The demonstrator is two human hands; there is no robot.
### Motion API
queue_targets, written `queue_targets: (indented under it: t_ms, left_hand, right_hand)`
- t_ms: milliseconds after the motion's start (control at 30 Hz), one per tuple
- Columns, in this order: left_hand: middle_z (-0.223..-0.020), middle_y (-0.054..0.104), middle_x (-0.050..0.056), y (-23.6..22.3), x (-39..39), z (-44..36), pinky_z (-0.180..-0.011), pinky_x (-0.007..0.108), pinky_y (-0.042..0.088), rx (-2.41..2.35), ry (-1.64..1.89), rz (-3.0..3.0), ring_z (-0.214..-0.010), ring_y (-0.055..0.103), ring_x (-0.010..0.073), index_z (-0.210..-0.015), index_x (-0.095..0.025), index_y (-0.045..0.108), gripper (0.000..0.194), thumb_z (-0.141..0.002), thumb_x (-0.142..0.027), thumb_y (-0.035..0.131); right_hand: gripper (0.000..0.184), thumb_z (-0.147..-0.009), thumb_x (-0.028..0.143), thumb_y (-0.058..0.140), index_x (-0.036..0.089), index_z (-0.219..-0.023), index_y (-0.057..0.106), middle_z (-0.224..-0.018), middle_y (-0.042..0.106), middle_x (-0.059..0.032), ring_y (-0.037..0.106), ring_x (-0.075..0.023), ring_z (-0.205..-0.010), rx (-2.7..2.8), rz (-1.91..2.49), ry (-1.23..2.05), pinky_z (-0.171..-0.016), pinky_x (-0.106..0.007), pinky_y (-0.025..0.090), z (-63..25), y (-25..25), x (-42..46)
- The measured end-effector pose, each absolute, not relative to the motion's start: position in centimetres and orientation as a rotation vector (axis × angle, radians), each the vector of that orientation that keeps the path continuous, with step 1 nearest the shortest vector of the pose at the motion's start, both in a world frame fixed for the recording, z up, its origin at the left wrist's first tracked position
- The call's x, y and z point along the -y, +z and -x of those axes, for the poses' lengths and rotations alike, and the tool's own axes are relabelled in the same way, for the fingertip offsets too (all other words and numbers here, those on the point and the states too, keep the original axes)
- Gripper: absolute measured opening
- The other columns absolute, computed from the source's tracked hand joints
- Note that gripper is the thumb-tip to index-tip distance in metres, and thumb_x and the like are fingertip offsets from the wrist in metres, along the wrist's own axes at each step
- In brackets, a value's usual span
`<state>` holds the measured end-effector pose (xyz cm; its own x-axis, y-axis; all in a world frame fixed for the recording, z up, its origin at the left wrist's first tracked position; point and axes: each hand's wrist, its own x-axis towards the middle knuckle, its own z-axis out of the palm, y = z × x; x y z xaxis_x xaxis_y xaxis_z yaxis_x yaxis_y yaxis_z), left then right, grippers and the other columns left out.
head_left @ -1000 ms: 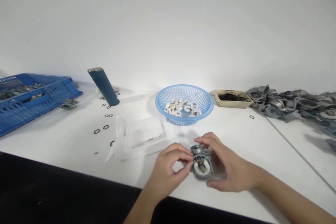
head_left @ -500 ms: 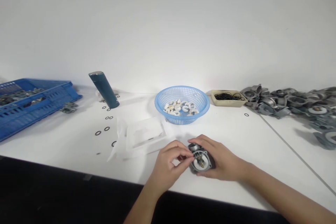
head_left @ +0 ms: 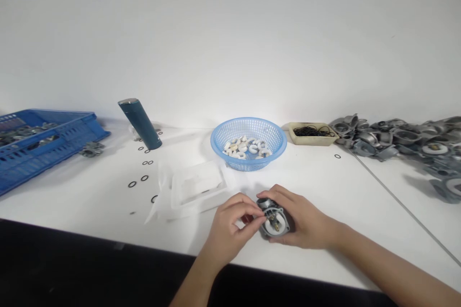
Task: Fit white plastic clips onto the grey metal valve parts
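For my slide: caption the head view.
Right hand holds a grey metal casting; left hand pinches at it.

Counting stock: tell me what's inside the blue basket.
The blue basket holds a loose heap of white rings, some yellowish. Anything beneath the heap is covered, so a full count isn't possible.

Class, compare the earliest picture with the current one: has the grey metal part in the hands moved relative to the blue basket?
Yes, slightly. The grey metal part now sits more directly below the blue basket, having shifted left, held between the left hand and right hand.
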<state>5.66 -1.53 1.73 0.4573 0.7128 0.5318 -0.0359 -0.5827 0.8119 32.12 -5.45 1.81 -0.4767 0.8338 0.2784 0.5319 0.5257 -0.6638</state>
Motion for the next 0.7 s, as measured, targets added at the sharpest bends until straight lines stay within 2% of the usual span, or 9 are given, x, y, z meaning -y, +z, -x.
queue_targets:
  t_ms: [167, 367, 433, 533, 700]
  left_hand:
    - [-0.102, 0.082, 0.009, 1.7, 1.6, -5.6, -0.072, 0.027, 0.066, -0.564, 1.185, -1.914, -0.081, 0.078, 0.0185, -0.102, -0.020, 0.090, 0.003, -0.102, -0.022, 0.088]
    - [-0.104, 0.081, 0.010, 1.7, 1.7, -5.5, -0.074, 0.028, 0.066, -0.536, 1.183, -1.934, -0.085, 0.078, 0.0199, -0.105, -0.020, 0.090, 0.005, -0.104, -0.022, 0.085]
    - [-0.105, 0.081, 0.010, 1.7, 1.7, -5.5, -0.074, 0.028, 0.066, -0.532, 1.183, -1.938, -0.085, 0.078, 0.0197, -0.106, -0.021, 0.090, 0.005, -0.104, -0.021, 0.085]
    - [-0.105, 0.081, 0.009, 1.7, 1.6, -5.4, -0.075, 0.027, 0.066, -0.530, 1.177, -1.941, -0.085, 0.078, 0.0189, -0.107, -0.021, 0.090, 0.007, -0.103, -0.017, 0.085]
    - [-0.105, 0.080, 0.009, 1.6, 1.6, -5.5, -0.074, 0.026, 0.064, -0.539, 1.172, -1.943, -0.083, 0.077, 0.0176, -0.107, -0.022, 0.089, 0.009, -0.103, -0.016, 0.085]
  right_hand:
    - [0.091, -0.095, 0.044, 0.099, 0.040, -0.169, 0.046, -0.139, 0.064, -0.0082, 0.073, -0.0292, -0.112, 2.179, 1.104, 0.688, -0.097, -0.042, 0.064, -32.1, 1.7, 5.5]
    - [0.098, -0.093, 0.040, 0.099, 0.037, -0.170, 0.038, -0.146, 0.056, -0.0118, 0.070, -0.0311, -0.116, 2.116, 1.080, 0.685, -0.099, -0.046, 0.062, -32.7, 1.6, 5.8]
    - [0.089, -0.091, 0.040, 0.099, 0.035, -0.161, 0.044, -0.139, 0.056, -0.0106, 0.067, -0.0319, -0.115, 2.100, 1.044, 0.682, -0.094, -0.046, 0.062, -33.0, 1.8, 6.0]
    - [0.066, -0.092, 0.038, 0.091, 0.032, -0.146, 0.054, -0.129, 0.055, -0.0100, 0.062, -0.0325, -0.110, 2.076, 0.955, 0.666, -0.080, -0.042, 0.060, -33.2, 2.2, 6.3]
    - [0.023, -0.105, 0.028, 0.075, 0.030, -0.126, 0.066, -0.124, 0.056, -0.0101, 0.061, -0.0294, -0.100, 1.986, 0.861, 0.655, -0.072, -0.040, 0.057, -33.0, 2.7, 6.5]
